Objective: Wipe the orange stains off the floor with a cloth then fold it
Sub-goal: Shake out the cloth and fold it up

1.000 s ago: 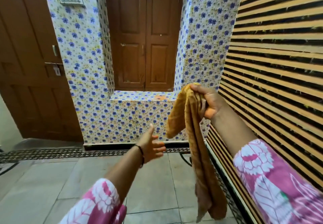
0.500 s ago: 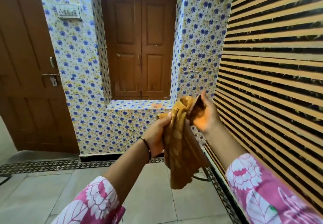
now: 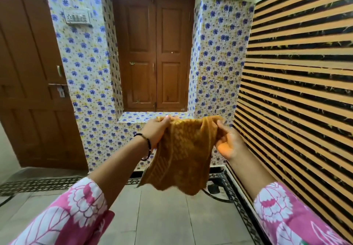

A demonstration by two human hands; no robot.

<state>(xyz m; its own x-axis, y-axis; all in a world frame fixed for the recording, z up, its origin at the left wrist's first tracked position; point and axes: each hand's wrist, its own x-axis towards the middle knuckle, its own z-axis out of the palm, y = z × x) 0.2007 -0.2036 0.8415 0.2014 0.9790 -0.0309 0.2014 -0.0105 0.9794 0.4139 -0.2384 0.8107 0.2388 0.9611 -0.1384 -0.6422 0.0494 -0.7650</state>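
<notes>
A mustard-yellow patterned cloth (image 3: pixel 181 153) hangs in the air in front of me, doubled over and spread between both hands. My left hand (image 3: pixel 155 133) pinches its upper left edge. My right hand (image 3: pixel 228 142) grips its upper right edge, and the palm is tinted orange. The cloth's lower edge dangles above the grey tiled floor (image 3: pixel 162 216). No orange stain shows on the visible floor.
A blue-flowered tiled wall with a ledge (image 3: pixel 145 115) stands ahead, with a brown wooden shutter (image 3: pixel 154 49) above it. A brown door (image 3: pixel 28 84) is at the left. An orange-and-black striped wall (image 3: pixel 298 84) runs along the right. A patterned border edges the floor.
My left hand rose from below and took hold of the cloth. Both hands then pulled apart, spreading the cloth from a long hanging strip into a shorter, wider doubled panel.
</notes>
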